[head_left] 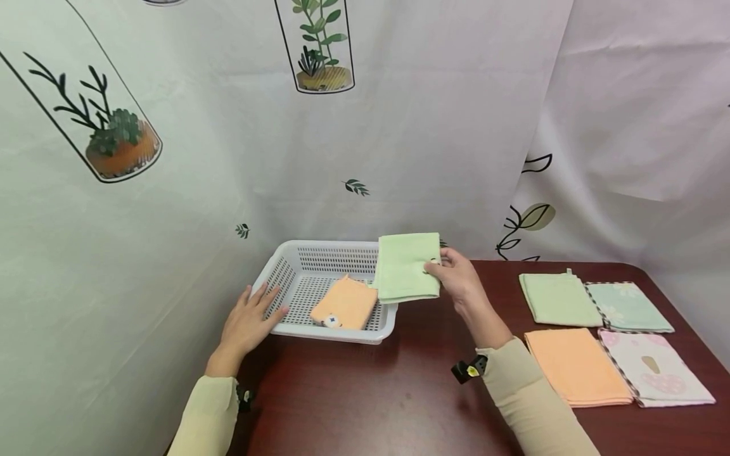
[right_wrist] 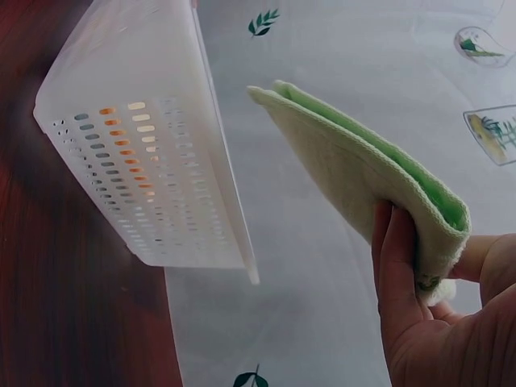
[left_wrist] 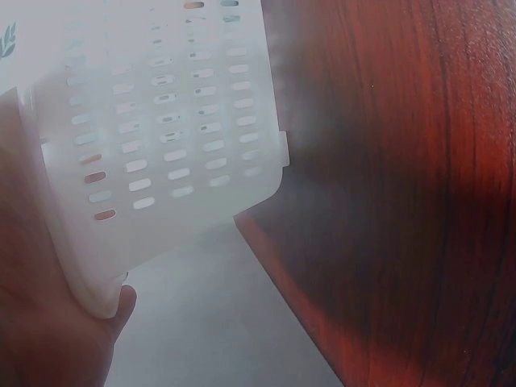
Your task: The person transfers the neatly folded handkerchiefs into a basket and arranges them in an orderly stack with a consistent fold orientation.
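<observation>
My right hand (head_left: pixel 459 278) pinches a folded light green towel (head_left: pixel 407 269) by its right edge, thumb on top and fingers beneath. The towel is raised at the right end of a white plastic basket (head_left: pixel 336 335) and overlaps its rim in the head view. In the right wrist view, the towel (right_wrist: pixel 355 161) shows its folded layers, apart from the basket (right_wrist: pixel 145 137). A folded orange towel (head_left: pixel 345 304) with a small printed face lies inside the basket. My left hand (head_left: pixel 248 320) rests on the basket's left rim with spread fingers; in the left wrist view it touches the rim's edge.
At the right of the dark red wooden table (head_left: pixel 365 399) lie a green folded towel (head_left: pixel 556 299), a pale teal one (head_left: pixel 630 307), an orange one (head_left: pixel 578 367) and a white-pink one (head_left: pixel 658 370). A plant-printed curtain (head_left: pixel 433 139) hangs behind.
</observation>
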`<state>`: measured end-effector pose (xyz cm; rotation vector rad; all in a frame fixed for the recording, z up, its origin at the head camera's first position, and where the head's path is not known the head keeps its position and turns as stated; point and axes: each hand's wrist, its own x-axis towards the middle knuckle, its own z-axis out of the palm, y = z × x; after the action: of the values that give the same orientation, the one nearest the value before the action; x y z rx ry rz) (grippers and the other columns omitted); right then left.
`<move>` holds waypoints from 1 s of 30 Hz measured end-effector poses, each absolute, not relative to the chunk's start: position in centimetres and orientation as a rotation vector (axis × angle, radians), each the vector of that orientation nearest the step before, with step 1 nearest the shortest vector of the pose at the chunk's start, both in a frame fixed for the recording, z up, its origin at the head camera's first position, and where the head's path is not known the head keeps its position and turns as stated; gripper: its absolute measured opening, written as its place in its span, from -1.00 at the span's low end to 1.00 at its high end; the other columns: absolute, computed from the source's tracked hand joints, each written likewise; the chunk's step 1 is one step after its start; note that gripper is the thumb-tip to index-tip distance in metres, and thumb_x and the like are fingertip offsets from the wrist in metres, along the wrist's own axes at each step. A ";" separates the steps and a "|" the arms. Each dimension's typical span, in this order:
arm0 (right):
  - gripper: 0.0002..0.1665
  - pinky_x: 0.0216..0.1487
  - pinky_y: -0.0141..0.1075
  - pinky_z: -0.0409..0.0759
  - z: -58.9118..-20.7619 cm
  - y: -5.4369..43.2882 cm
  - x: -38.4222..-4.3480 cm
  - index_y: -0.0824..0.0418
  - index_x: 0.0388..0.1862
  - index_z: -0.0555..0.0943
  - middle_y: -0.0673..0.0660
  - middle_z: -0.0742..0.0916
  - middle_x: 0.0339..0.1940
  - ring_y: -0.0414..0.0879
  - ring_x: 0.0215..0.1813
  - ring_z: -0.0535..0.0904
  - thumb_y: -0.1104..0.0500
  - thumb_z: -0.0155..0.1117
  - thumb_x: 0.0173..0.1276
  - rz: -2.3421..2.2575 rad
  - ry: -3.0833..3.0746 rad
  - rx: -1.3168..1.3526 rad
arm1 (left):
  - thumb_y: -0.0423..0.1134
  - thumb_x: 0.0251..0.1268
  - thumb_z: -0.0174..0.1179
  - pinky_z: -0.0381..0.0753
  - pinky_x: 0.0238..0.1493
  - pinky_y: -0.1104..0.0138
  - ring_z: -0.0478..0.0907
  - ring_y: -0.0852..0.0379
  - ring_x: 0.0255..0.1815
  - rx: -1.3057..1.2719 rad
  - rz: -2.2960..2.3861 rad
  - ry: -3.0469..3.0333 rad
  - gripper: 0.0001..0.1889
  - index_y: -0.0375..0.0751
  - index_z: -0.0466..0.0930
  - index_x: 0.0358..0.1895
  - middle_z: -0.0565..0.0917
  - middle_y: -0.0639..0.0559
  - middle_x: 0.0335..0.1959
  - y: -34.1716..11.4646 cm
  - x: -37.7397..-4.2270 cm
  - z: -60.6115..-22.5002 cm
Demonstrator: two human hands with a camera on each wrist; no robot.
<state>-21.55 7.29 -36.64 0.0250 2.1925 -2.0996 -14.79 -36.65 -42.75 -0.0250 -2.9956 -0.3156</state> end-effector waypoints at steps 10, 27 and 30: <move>-0.51 -0.23 -0.33 0.72 -37.0 6.7 -21.7 0.37 0.34 0.41 0.38 0.65 0.19 -0.18 -0.20 0.70 0.30 0.22 0.49 -2.173 2.077 0.033 | 0.39 0.46 -0.10 -0.01 0.44 -0.41 -0.15 -0.45 0.61 -0.028 -0.315 -2.992 -0.17 -0.09 0.21 0.59 0.13 -0.28 0.61 -36.6 -14.8 -42.7; -0.50 -0.24 -0.29 0.72 -37.4 5.5 -21.7 0.30 0.36 0.44 0.35 0.65 0.17 -0.15 -0.20 0.71 0.30 0.23 0.48 -2.216 2.010 0.056 | 0.38 0.45 -0.07 0.02 0.43 -0.41 -0.13 -0.45 0.61 -0.034 -0.321 -2.978 -0.18 -0.10 0.24 0.57 0.15 -0.28 0.60 -36.5 -14.8 -42.7; -0.49 -0.24 -0.28 0.72 -37.5 5.2 -21.7 0.30 0.37 0.45 0.35 0.66 0.15 -0.15 -0.21 0.72 0.29 0.24 0.48 -2.215 2.005 0.058 | 0.38 0.45 -0.07 0.00 0.45 -0.39 -0.15 -0.43 0.61 -0.027 -0.324 -2.985 -0.17 -0.09 0.23 0.58 0.14 -0.27 0.61 -36.5 -14.7 -42.7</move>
<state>-21.72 5.22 -37.46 0.0580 2.0054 -2.2149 -14.74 -36.51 -42.71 -0.0271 -2.9850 -0.3245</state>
